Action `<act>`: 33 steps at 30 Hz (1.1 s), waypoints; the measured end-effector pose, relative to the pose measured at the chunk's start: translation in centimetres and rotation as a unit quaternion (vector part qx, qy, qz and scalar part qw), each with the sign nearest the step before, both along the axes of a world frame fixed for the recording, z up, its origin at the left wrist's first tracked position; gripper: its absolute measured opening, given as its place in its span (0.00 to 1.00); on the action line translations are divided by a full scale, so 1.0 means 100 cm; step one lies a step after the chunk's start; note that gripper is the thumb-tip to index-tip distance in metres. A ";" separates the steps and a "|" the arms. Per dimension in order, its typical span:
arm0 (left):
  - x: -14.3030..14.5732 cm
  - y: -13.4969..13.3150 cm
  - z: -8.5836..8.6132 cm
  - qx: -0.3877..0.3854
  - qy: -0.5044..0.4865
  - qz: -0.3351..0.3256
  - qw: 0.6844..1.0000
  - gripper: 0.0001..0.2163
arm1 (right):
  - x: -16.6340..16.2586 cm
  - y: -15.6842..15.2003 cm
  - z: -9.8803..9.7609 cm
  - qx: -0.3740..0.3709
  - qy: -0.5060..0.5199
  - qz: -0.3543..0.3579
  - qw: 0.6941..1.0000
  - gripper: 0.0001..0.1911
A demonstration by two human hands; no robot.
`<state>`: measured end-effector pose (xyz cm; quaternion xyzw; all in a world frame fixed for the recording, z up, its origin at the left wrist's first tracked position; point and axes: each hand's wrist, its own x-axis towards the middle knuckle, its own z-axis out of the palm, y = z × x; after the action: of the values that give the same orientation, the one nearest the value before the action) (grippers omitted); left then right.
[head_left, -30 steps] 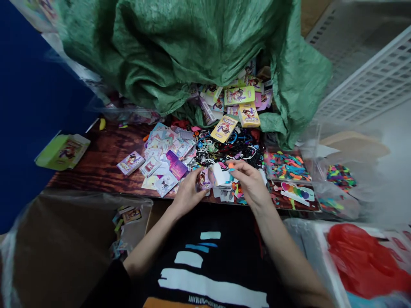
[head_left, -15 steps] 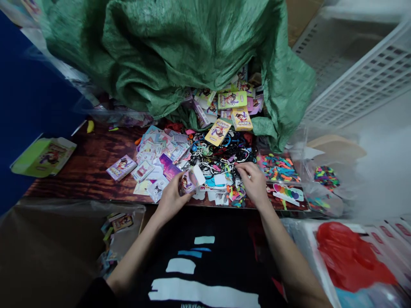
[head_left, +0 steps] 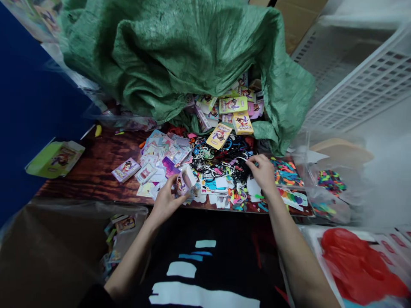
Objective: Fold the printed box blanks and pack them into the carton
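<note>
My left hand [head_left: 167, 197] is closed round a small purple card box [head_left: 182, 185] with its top flap raised and its mouth open. Fingers of my right hand [head_left: 262, 170] are pinched together at the right edge of a tangle of black and white cords [head_left: 231, 162]; whatever is between the fingertips is too small to make out. Left of the cords lies a heap of small printed cards and stickers [head_left: 163, 149]. Beside the heap rests a closed purple box [head_left: 126, 170]. Small neon-coloured pieces [head_left: 237, 196] are scattered at the table's front edge.
A green woven sack [head_left: 192, 51] spills yellow and purple boxes [head_left: 233, 105] at the back. An open green box [head_left: 56, 159] stands far left. Bins of colourful pieces [head_left: 285, 171] sit to the right, below a white plastic basket [head_left: 362, 81]. A lined carton [head_left: 77, 239] is below left.
My right hand has shifted slightly right and away from me along the cords. My left hand still holds the purple box, now tilted with its opening more visible. The camera view has moved slightly.
</note>
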<state>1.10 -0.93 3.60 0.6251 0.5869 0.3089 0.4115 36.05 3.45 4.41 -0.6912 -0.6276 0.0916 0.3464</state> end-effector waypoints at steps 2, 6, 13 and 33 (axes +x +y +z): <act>-0.002 0.000 -0.001 -0.005 -0.009 0.001 1.000 0.29 | 0.003 0.001 0.011 0.019 0.091 -0.001 0.996 0.06; -0.001 0.000 -0.007 0.014 -0.010 -0.011 1.000 0.30 | -0.001 0.004 0.033 0.006 0.261 0.000 0.965 0.08; -0.004 -0.001 -0.012 0.011 -0.032 -0.026 0.999 0.30 | -0.012 0.003 0.012 0.020 0.106 -0.011 0.994 0.06; -0.007 0.002 -0.012 -0.025 -0.078 -0.024 0.996 0.31 | -0.035 0.017 0.079 -0.036 0.510 0.078 0.856 0.22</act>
<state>0.44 -0.76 2.45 0.6026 0.5457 0.3318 0.4786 32.54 5.20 12.29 -0.5084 -0.4115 0.4808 0.5840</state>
